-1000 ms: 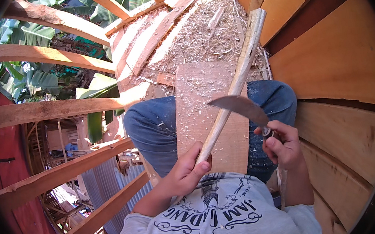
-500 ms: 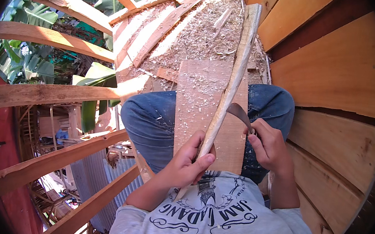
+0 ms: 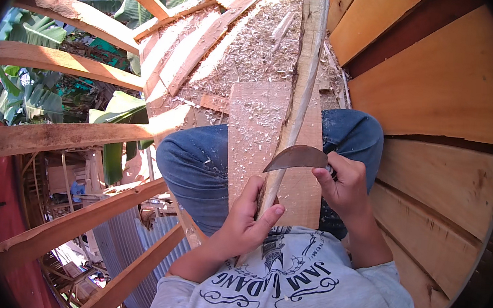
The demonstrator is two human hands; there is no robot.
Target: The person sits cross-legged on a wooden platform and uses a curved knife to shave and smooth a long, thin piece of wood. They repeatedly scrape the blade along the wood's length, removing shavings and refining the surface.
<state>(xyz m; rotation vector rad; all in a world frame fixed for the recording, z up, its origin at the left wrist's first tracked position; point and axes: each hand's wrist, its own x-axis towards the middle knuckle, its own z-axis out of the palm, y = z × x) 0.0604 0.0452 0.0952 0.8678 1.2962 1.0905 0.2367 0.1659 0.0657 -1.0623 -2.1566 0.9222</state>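
My left hand point(image 3: 252, 220) is wrapped round the near end of a long, rough wooden stick point(image 3: 302, 82), which reaches away from my lap, its far end broader. In my right hand point(image 3: 347, 184) is the handle of a knife with a curved, dark blade point(image 3: 299, 157). The blade lies across the stick just beyond my left hand, its tip pointing left; whether the edge bites into the wood I cannot tell. Beneath the stick a flat board point(image 3: 256, 113) rests between my knees, sprinkled with shavings.
Wood shavings point(image 3: 245, 41) cover the floor ahead, with a loose plank point(image 3: 210, 40) on them. Slatted rails point(image 3: 65, 127) run along my left, with banana leaves point(image 3: 38, 95) and corrugated sheeting beyond. A plank wall point(image 3: 440, 178) stands close on my right.
The knife has turned from beside the stick to lie across it, its broad face now showing. The stick's far end has swung left and stands more upright.
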